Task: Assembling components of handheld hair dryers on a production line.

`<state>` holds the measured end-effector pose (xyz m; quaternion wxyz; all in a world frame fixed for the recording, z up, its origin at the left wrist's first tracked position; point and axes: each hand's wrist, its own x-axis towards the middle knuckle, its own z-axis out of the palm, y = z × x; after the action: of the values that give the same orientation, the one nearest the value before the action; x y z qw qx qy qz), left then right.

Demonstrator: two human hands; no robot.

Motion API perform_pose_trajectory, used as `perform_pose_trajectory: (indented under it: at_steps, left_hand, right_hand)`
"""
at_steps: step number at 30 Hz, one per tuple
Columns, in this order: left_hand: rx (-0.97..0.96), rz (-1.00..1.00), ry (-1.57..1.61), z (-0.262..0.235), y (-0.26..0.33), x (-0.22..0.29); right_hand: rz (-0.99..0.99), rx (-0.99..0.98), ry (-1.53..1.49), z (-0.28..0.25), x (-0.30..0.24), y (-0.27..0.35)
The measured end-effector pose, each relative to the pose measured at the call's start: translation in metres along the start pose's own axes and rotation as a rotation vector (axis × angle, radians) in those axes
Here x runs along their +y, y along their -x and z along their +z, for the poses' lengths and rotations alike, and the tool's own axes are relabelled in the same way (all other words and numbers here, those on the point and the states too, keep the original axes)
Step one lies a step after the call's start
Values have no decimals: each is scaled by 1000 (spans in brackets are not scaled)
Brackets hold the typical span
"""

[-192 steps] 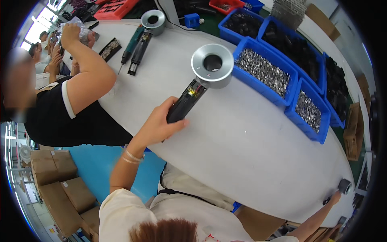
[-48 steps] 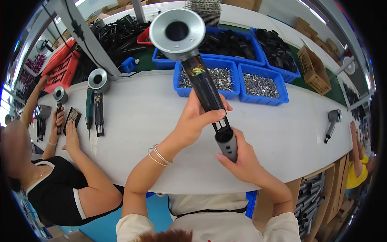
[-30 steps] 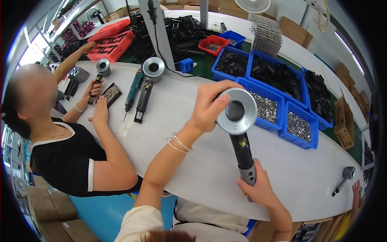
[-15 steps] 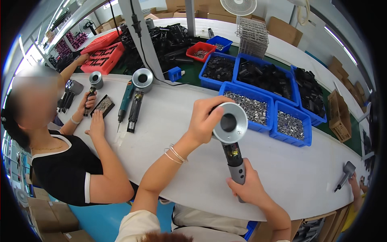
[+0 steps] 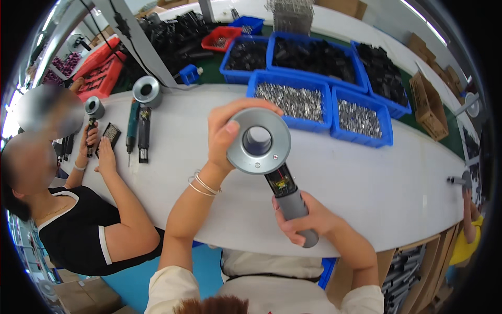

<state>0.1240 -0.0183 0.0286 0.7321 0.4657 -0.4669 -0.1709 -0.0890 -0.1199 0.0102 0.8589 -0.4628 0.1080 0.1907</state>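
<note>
Above the white table I hold a grey hair dryer [image 5: 280, 137] in both hands. Its round metallic head has an open bore through the middle, and two small screws show on the rim. My left hand [image 5: 224, 133] is wrapped round the left side of this head. Lower down, my right hand [image 5: 308, 217] grips the grey handle sleeve [image 5: 293, 205]. Between sleeve and head, a dark inner section with some wiring [image 5: 282, 180] lies exposed. Part of the sleeve is hidden by my right fingers.
Blue bins of small metal parts [image 5: 290, 102] and black parts [image 5: 319, 57] line the far side. A power screwdriver [image 5: 133, 123] and another partly built dryer [image 5: 147, 94] lie at left. One co-worker [image 5: 83, 225] sits left; another person [image 5: 468, 230] is at far right.
The dryer has moved left with both hands, and its head now faces me more squarely. My right hand has turned on the sleeve. The whole view has shifted.
</note>
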Motion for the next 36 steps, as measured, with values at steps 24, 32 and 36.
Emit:
perform_pose_trajectory:
  at_steps: [24,32,36]
  left_hand:
    - [330,87,-122,13,18,-49]
    - [191,-569,358,90,74,-20]
    - [57,-544,310,72,79,-28]
  right_hand:
    - [-244,576,597,4,27,-12]
    - [-354,682,664,3,33,-16]
    - [-324,557,723,5,29,-15]
